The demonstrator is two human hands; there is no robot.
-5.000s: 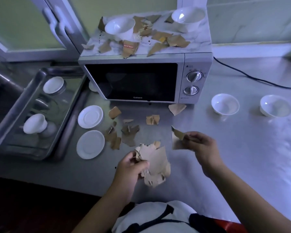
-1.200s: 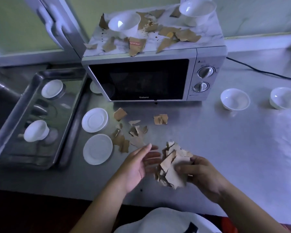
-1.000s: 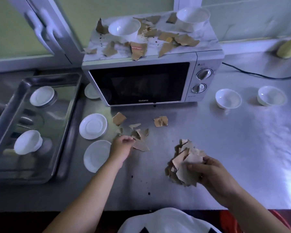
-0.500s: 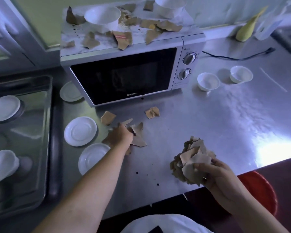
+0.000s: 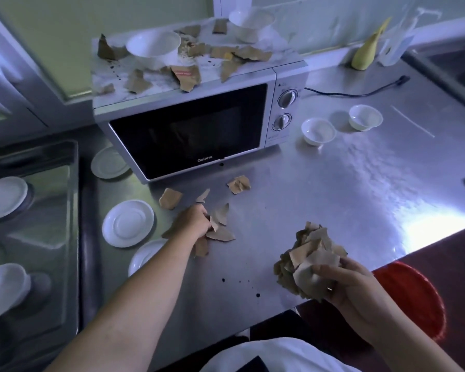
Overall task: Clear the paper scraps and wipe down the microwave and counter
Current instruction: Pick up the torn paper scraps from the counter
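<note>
My right hand [image 5: 352,285] grips a thick bundle of brown paper scraps [image 5: 306,259] just above the counter's front edge. My left hand [image 5: 192,222] reaches into the loose scraps on the counter [image 5: 220,232], fingers curled on some of them. More scraps lie near the microwave door: a folded one [image 5: 239,184] and a flat one [image 5: 170,198]. The silver microwave [image 5: 193,135] stands at the back; its stained top carries several torn scraps [image 5: 185,76] and two white bowls [image 5: 153,48]. Dark specks [image 5: 239,284] dot the steel counter.
White saucers [image 5: 128,222] lie left of the scraps, another [image 5: 109,162] beside the microwave. A steel tray [image 5: 32,210] at far left holds white dishes. Two small bowls [image 5: 318,131] sit right of the microwave, with a black cord [image 5: 360,92] behind. A red bin [image 5: 414,296] stands below the counter edge.
The bundle passed from my left hand to my right, which carried it toward the counter's edge near the red bin. My left hand reached out to the loose scraps. The view swung right.
</note>
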